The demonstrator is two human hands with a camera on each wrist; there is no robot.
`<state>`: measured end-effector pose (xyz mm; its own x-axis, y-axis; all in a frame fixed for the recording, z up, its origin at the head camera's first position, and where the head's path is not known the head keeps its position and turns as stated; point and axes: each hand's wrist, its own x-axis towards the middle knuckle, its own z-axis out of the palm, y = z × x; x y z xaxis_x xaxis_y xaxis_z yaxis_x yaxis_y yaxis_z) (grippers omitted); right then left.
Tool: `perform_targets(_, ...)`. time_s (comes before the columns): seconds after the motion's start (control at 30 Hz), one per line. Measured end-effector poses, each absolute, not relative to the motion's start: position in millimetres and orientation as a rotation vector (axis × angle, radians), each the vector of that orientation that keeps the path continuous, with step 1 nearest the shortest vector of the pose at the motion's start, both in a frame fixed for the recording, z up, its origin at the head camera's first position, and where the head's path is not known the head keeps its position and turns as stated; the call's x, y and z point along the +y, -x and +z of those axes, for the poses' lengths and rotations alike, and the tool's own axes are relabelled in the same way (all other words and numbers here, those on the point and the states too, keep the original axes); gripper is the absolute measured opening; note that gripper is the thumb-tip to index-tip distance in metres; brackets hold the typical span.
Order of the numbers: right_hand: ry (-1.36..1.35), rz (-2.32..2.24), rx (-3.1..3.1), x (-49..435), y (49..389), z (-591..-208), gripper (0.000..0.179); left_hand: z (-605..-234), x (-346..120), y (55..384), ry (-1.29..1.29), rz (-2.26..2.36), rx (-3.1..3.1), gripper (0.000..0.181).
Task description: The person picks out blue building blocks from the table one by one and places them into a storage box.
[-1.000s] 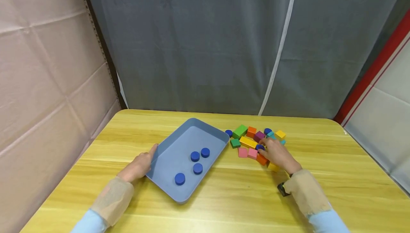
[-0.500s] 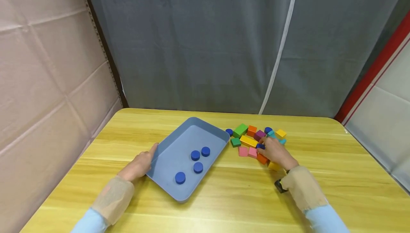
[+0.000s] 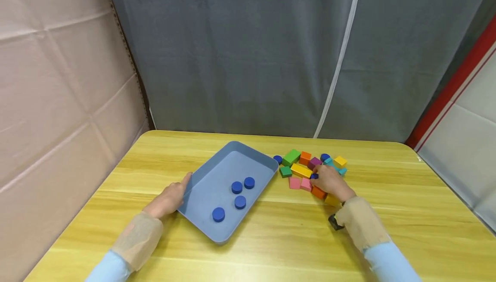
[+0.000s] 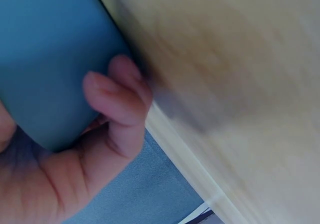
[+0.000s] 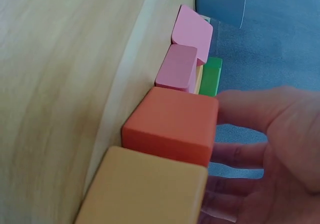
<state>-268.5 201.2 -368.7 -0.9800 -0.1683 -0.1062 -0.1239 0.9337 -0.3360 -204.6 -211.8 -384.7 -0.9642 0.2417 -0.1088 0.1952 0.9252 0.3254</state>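
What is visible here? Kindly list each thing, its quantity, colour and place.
Table: 1, yellowish, centre
Tray: 1, grey-blue, on table
Tray discs: 4, blue, inside
Green blocks: 2, green, near tray
Orange blocks: 2, orange, far and near edges
Purple block: 1, purple, beside orange
Yellow blocks: 3 visible, yellow, scattered
Pink blocks: 2, pink, near edge
Turquoise blocks: unclear count, turquoise, right edge
Loose discs: 3, blue, among blocks
Curtain: 1, grey, behind table
Walls: 2, pinkish left, white right
Sleeves: 2, light blue, forearms
Wraps: 2, beige, wrists
Device: 1, black, right wrist
Left hand: 1, grip on tray
Right hand: 1, grip on loose disc
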Motion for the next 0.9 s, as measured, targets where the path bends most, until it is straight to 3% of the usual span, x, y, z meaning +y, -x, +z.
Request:
perform_targets(0.63, 0.317, -0.439, 2.964, 201, 269, -372, 0.038, -382, -210, 205, -0.359, 0.436, 2.949, 0.07)
perform_targets(0.9, 0.328, -0.405, 2.98, 200, 268, -378, 0.03, -383, -211, 204, -0.352, 0.437, 2.948, 0.07)
